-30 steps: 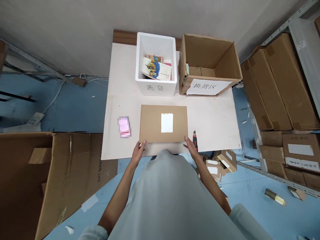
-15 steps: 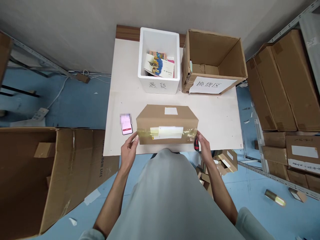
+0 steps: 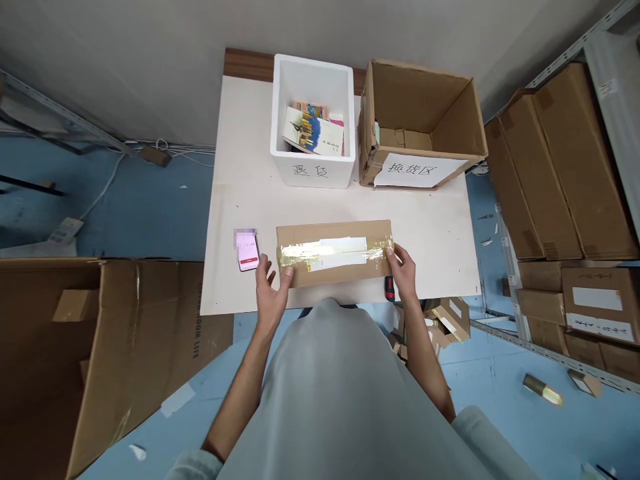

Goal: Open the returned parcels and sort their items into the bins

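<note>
A long brown cardboard box (image 3: 345, 272) lies near the front edge of the white table, its taped side with white labels facing up. At its left end is my left hand (image 3: 271, 293), thumb on the box and fingers spread beside it. My right hand (image 3: 404, 270) grips the right end, thumb on the taped face. A red and black tool (image 3: 389, 288) lies just below that end. To the left is a phone (image 3: 247, 251) with a lit pink screen.
Behind, on the table (image 3: 240, 180), stand a white foam box (image 3: 313, 170) holding books and an open carton (image 3: 425, 170). A large open carton (image 3: 145, 333) is at left. Shelves with stacked boxes (image 3: 555, 173) stand at right; more cartons lie on the floor.
The box has turned so its taped face points up. My left hand has shifted right, its fingers spreading; my right thumb has come onto the taped face.
</note>
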A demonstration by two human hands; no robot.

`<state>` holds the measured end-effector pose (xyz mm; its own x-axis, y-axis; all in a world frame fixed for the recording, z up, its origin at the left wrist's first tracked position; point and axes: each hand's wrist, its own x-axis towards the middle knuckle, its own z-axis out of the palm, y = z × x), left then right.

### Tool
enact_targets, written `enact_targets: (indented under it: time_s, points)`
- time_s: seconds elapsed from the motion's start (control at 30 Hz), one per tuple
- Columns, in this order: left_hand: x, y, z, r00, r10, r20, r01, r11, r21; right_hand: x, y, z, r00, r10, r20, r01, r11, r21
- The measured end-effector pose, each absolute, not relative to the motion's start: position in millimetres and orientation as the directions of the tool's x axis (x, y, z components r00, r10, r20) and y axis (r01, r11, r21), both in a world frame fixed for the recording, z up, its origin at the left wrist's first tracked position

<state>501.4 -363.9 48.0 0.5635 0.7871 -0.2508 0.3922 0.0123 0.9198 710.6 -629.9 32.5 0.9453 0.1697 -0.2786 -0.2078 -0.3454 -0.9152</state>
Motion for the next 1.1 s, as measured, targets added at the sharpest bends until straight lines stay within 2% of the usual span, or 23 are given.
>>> enact_targets:
  time_s: [0.17,0.27,0.47,0.57,0.7,0.83,0.93,1.1]
  points:
    - [505.6,-380.7,66.3,0.592,0.778,-0.209,0.391,-0.050,0.919,718.2,-624.3,15.9,0.941,0.174,-0.292,-0.226,-0.319,-0.920]
    - [514.6,-386.9,82.7,0.676,0.723,-0.145,0.348,-0.139,0.927,731.3,-632.2,4.1,0.961,0.067,-0.270,-0.237,-0.311,-0.920]
    - [541.3,-413.2,115.8,0.901,0.424,0.092,0.093,-0.396,0.913,766.4,-677.5,-10.9,0.966,-0.080,-0.245,-0.258,-0.282,-0.924]
    - [549.5,-425.9,123.2,0.950,0.287,0.125,0.013,-0.434,0.901,776.8,-697.1,-12.7,0.955,-0.116,-0.273,-0.295,-0.273,-0.916]
    - [552.3,-431.6,123.8,0.972,0.197,0.130,-0.025,-0.463,0.886,778.2,-708.1,-14.8,0.954,-0.083,-0.289,-0.301,-0.297,-0.906]
    - [551.0,-428.9,119.1,0.972,0.187,0.143,-0.029,-0.509,0.860,774.7,-706.1,-14.9,0.954,-0.131,-0.269,-0.297,-0.314,-0.902]
    - [549.6,-422.5,114.6,0.958,0.238,0.160,-0.002,-0.553,0.833,773.6,-699.5,-9.9,0.960,-0.158,-0.231,-0.276,-0.387,-0.880]
    - [544.6,-394.8,95.2,0.919,0.359,0.160,0.103,-0.614,0.783,771.1,-672.8,3.8,0.978,-0.078,-0.194,-0.209,-0.428,-0.879]
